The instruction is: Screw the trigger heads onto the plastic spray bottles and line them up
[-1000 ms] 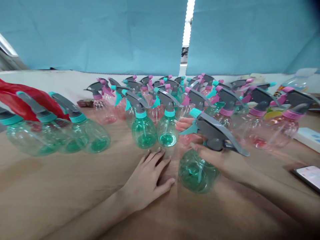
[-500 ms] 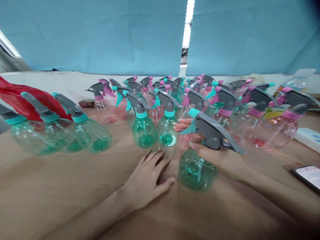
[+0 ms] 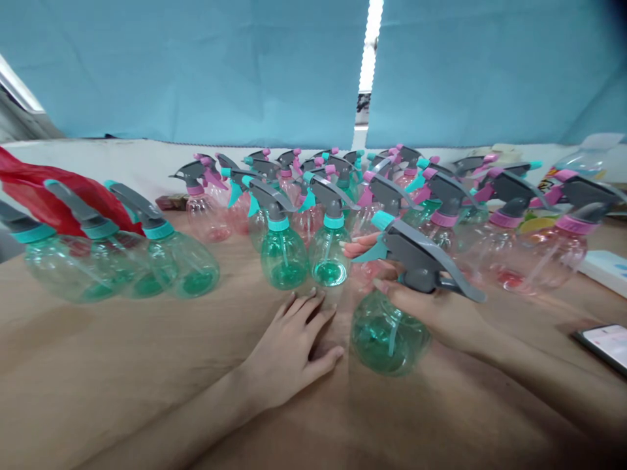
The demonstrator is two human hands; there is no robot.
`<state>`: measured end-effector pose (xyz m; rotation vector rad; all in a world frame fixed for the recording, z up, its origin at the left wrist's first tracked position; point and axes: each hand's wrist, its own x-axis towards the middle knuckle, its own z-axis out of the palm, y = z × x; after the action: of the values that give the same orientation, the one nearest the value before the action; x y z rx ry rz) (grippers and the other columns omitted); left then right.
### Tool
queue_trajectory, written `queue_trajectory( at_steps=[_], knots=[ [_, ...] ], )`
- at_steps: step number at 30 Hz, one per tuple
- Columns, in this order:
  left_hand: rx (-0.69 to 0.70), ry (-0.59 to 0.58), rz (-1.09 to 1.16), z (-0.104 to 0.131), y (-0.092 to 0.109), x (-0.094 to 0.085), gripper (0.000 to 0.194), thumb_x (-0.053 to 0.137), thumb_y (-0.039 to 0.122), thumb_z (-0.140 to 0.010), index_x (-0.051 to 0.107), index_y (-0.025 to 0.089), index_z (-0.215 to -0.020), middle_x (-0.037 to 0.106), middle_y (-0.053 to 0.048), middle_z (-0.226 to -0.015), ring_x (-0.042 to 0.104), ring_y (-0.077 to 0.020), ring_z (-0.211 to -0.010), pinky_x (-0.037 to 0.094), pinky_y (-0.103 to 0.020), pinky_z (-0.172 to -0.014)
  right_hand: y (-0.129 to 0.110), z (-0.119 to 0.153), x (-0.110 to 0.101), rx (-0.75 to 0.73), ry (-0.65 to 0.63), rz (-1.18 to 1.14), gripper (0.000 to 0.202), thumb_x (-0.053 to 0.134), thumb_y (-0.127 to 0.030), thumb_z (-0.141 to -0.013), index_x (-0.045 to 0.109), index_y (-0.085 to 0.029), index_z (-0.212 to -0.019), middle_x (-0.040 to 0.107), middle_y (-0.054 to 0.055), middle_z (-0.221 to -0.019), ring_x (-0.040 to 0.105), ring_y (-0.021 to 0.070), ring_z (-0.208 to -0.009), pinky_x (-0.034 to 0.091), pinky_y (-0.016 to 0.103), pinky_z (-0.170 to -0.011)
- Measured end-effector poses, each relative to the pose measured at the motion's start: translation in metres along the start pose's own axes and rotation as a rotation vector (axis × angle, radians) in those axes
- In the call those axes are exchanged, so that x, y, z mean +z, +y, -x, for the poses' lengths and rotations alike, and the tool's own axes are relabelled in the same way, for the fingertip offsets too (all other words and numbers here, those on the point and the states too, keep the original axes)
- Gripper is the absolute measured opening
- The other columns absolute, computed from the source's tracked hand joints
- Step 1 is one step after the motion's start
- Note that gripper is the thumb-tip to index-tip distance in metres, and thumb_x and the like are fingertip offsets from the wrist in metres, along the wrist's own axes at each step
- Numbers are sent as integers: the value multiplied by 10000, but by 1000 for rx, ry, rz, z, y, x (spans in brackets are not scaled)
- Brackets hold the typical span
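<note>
My right hand (image 3: 434, 314) is closed round the neck of a green see-through spray bottle (image 3: 385, 339) with a grey and turquoise trigger head, its nozzle pointing left. The bottle's body leans a little, and whether its base touches the table cannot be made out. Some of my right fingers show behind the trigger. My left hand (image 3: 289, 356) lies flat on the wooden table (image 3: 161, 365), fingers stretched out, holding nothing. Just beyond it stand two green spray bottles, one darker (image 3: 284, 258) and one paler (image 3: 329, 254).
Several pink and green spray bottles crowd the back, including a pink one (image 3: 543, 258) at right. More green bottles (image 3: 183, 264) stand at left before a red plastic bag (image 3: 63, 192). A phone (image 3: 605, 346) and a white box (image 3: 607, 271) lie at right. Blue sheeting (image 3: 196, 72) hangs behind.
Almost nothing differs. The whole view has shifted very slightly; both hands and the held spray bottle keep their places.
</note>
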<state>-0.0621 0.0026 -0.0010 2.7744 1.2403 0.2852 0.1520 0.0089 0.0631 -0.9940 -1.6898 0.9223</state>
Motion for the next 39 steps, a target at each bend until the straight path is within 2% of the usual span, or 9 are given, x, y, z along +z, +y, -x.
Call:
queue_trajectory(
  at_steps=[4,10,14,21,30,33,35,37,39],
  knots=[
    [-6,-5,2,0,1,-1,532,516,474,-901,489,151,-1322,432,-138,-1420,353,-282,-1324,284,-472,-1077,-1,0,0,-27,9,13,475,536,-116,-727,598,-316,-1153,684,2,-1003,591,167,-688,487,341,-667],
    [-6,4,23,1,1,-2,518,515,467,-902,492,156,-1316,440,-137,-1414,359,-293,-1320,288,-480,-1073,-1,-1,1,-13,0,-18,417,544,-105,-722,633,-299,-1081,681,1,-1019,591,151,-658,497,382,-762],
    [-3,7,25,1,0,-2,527,513,472,-904,485,151,-1321,444,-141,-1409,363,-293,-1316,290,-483,-1072,-2,-1,1,-20,-12,-20,448,535,-93,-721,618,-313,-1102,692,-7,-913,614,179,-716,499,375,-757],
    [-5,-3,13,0,1,-1,531,515,467,-907,486,139,-1323,433,-143,-1417,359,-293,-1318,279,-473,-1078,-6,-2,2,-3,-4,9,487,523,-109,-709,583,-308,-1149,699,-10,-915,549,133,-556,510,363,-715],
    [5,7,15,0,0,0,524,530,456,-904,493,134,-1316,433,-146,-1414,359,-294,-1315,265,-469,-1083,-1,-1,0,-41,-25,98,465,465,-47,-685,620,-284,-1053,683,-23,-800,659,177,-793,507,351,-816],
    [0,4,20,-1,1,-1,526,529,459,-902,489,142,-1320,436,-139,-1413,360,-289,-1315,274,-468,-1080,-3,-1,0,-42,15,138,291,482,-92,-679,639,-277,-841,610,-37,-607,639,183,-690,518,346,-712],
    [-3,2,19,0,1,-1,527,530,460,-901,487,146,-1322,435,-137,-1415,357,-285,-1318,271,-463,-1082,-5,0,-1,-33,36,135,160,495,-143,-681,584,-271,-650,518,-46,-494,578,160,-543,505,321,-584],
    [-3,-1,18,0,1,-1,527,534,456,-899,492,139,-1318,434,-143,-1415,355,-286,-1321,264,-462,-1086,-6,1,-2,-11,40,103,162,502,-172,-676,512,-263,-542,467,-50,-458,488,124,-435,460,288,-474],
    [-2,1,18,0,1,-1,521,531,452,-901,494,137,-1314,433,-144,-1416,352,-287,-1323,265,-463,-1086,-4,2,-3,14,38,70,157,514,-165,-657,508,-260,-533,478,-45,-474,458,113,-421,408,262,-410]
  ],
)
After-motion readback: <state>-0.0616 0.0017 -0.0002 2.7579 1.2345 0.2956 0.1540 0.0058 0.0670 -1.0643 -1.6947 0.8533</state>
